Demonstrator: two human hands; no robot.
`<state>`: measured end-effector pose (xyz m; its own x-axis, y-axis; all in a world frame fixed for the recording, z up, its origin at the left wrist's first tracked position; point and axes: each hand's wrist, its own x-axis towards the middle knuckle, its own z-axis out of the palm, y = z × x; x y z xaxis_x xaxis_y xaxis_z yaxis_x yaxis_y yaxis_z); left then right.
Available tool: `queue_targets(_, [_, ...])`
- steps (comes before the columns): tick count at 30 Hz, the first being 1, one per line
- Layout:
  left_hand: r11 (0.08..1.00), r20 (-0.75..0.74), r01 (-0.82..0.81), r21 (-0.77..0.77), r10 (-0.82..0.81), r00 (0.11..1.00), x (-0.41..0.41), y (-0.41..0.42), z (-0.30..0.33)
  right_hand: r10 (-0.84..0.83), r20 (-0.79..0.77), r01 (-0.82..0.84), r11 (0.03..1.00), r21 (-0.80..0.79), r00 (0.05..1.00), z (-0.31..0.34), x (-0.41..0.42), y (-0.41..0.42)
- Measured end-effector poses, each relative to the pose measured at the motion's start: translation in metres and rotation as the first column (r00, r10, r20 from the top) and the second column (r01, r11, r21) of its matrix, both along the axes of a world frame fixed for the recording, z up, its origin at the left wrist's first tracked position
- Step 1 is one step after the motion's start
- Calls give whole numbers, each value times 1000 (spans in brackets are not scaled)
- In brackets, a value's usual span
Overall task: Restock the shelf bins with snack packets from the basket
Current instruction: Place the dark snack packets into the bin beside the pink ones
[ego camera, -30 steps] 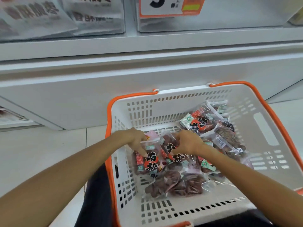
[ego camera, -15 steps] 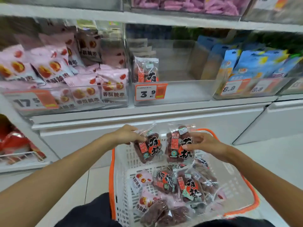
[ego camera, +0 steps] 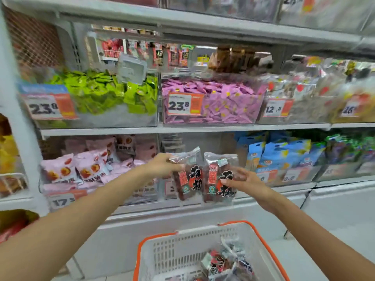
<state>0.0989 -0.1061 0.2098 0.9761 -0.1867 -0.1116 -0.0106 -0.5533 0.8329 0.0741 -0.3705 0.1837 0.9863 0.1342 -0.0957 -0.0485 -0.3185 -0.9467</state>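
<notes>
Hands [ego camera: 162, 167] [ego camera: 246, 182] have lifted higher, fingers each pinching a packet [ego camera: 188, 177] [ego camera: 220, 179] at shelf height

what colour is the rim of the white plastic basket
Orange: the rim of the white slotted plastic basket is orange, seen in the head view.

Basket [ego camera: 255, 236] bottom cut off
</notes>
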Motion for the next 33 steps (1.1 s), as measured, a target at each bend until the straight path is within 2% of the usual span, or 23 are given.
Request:
queue_targets(4, [997,-13,-37,-67,36,999,37,-9,7,-84,12,82,992,91,996,-1,29,0])
queue_targets(9, [992,-33,34,-121,-39,999,94,-33,-5,-123,-64,133,974,184,990,-9,80,-10])
queue_targets(12, [989,-66,29,-142,-39,997,127,-50,-6,-41,-154,82,961,265,987,-7,112,-23])
queue_targets(14, [990,-91,11,-141,-25,996,151,-56,-11,-7,-183,55,965,256,983,-12,134,-30])
queue_targets(17, [997,-130,72,-33,-76,989,179,-66,-15,-38,-162,63,987,151,986,-18,161,-32])
queue_targets(20, [989,-114,139,53,-132,985,205,-69,-17,-82,-136,102,984,148,987,-23,189,-26])
queue_targets(22, [970,-90,166,175,-152,984,226,-67,-25,-113,-110,124,988,95,987,-29,205,-17])
queue_targets(24, [934,-20,105,342,-105,994,245,-65,-37,-131,-74,134,990,48,989,-40,219,-5])
queue_targets(27, [877,238,-60,477,-64,969,259,-58,-49,-154,-46,153,988,-26,987,-60,233,13])
queue_targets(30, [830,407,-219,513,-11,913,276,-38,-65,-149,-49,148,989,-12,988,-76,247,29])
queue_targets(33, [793,490,-324,515,38,871,284,-29,-71,-138,-42,138,990,-9,990,-87,259,42])
